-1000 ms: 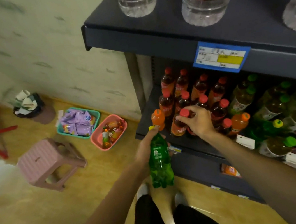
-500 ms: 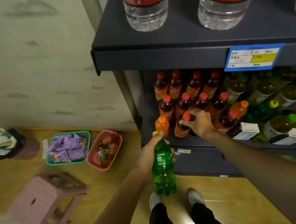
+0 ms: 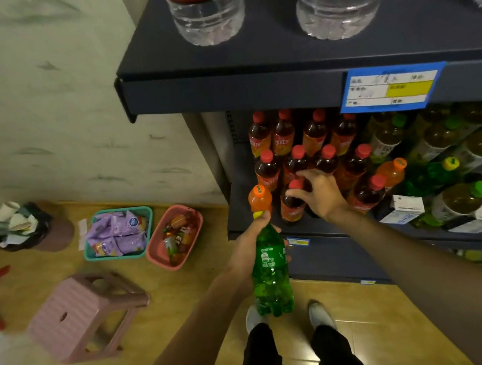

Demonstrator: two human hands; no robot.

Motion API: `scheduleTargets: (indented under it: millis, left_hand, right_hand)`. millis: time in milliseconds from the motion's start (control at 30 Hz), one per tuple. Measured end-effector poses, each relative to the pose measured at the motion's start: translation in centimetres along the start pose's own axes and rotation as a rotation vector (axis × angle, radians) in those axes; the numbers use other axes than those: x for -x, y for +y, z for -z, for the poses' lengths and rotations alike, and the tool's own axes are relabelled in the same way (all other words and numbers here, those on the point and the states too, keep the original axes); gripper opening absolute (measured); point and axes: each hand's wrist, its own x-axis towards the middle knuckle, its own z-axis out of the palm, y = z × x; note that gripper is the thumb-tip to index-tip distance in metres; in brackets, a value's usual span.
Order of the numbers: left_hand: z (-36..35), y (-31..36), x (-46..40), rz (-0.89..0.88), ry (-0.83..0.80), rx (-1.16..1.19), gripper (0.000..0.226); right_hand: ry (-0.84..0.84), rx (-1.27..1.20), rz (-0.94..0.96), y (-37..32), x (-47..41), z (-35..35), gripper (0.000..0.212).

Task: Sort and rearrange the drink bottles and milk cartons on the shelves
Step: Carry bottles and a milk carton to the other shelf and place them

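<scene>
Left hand (image 3: 249, 244): fingers wrapped round the neck and shoulder of a green soda bottle (image 3: 270, 273), which hangs upright in front of the lower shelf edge, above the person's shoes.

Right hand (image 3: 321, 193): fingers curled over the top of a red-capped tea bottle (image 3: 293, 206) standing at the front of the middle shelf (image 3: 331, 228); thumb on its near side, fingertips by the cap.

Middle shelf, left section: rows of red-capped tea bottles behind the held one. An orange bottle (image 3: 259, 198) stands at the front left corner, just beside the held tea bottle. A second orange bottle (image 3: 393, 171) sits further right. Green-capped tea bottles (image 3: 457, 203) fill the right section; two small milk cartons (image 3: 405, 206) lie at the front edge among them.

Upper shelf (image 3: 251, 86): large water bottles (image 3: 208, 12) with red labels; a blue price tag (image 3: 391, 89) on its front edge.

Floor: pink stool (image 3: 82, 313), teal basket (image 3: 119, 233) of purple packets, pink basket (image 3: 176, 236) of small bottles, a bin (image 3: 25, 226) by the wall.
</scene>
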Motion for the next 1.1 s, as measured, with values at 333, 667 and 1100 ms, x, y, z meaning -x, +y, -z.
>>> scheduleTargets:
  millis: [333,667,1100]
  left_hand:
    - [-3.9,-1.8,-1.5,0.001,-0.028,0.037,0.048]
    - [-5.6,-1.7,-2.2,-0.019,-0.063,0.025,0.051]
    - [-3.9,-1.0,-2.1,-0.02,-0.017,0.033,0.047]
  right_hand:
    - [0.239,0.025,-0.102,5.8,1.8,4.2,0.029]
    - [0.012,0.014,-0.251,6.6,1.6,3.6,0.034]
    - [-0.064,0.097,-0.375,6.1,0.8,1.1,0.052]
